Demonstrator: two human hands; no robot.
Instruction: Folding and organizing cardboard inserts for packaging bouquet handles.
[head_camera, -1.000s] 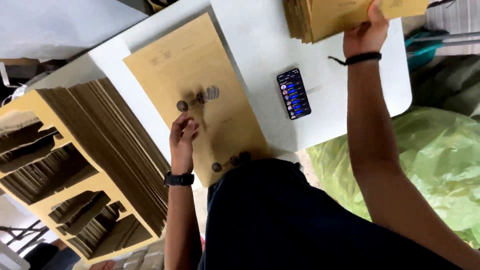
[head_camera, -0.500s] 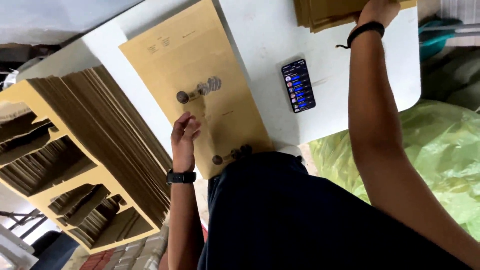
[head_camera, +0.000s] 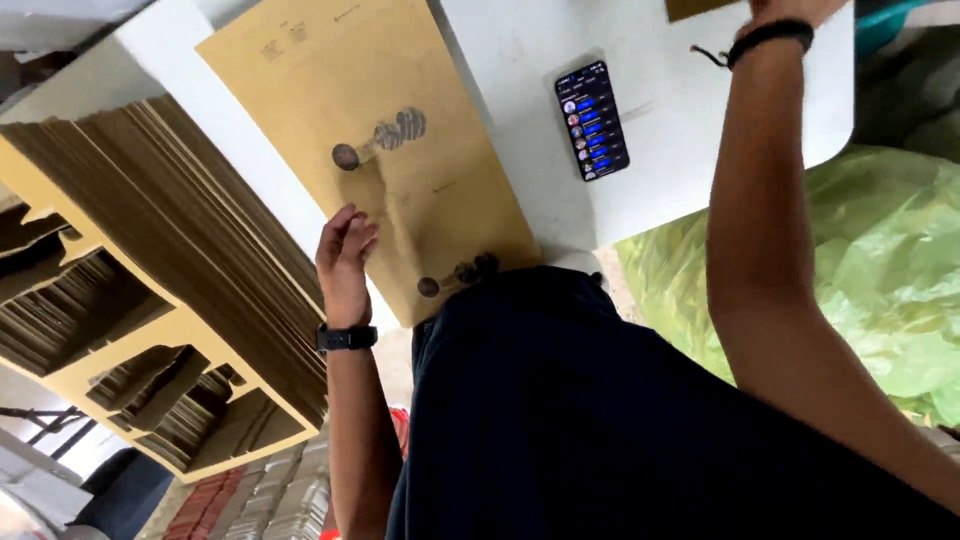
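Head view: the left hand (head_camera: 345, 262), fingers loosely spread, stays flat on the cardboard sheet (head_camera: 370, 150) while the right hand (head_camera: 790, 10) has reached farther out, grip unclear, toward the brown stack (head_camera: 700, 8).

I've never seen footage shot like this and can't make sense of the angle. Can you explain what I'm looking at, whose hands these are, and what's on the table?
The camera sits on a person's head and looks down past their dark shirt, so both arms are their own. The left hand, with a black watch at the wrist, rests flat on the edge of a big brown envelope lying on a white table. The right hand reaches to the far edge, mostly out of view; whether it holds anything cannot be told. A phone with a lit screen lies on the table. To the left stands a tall stack of brown envelopes. A green plastic bag is on the right.
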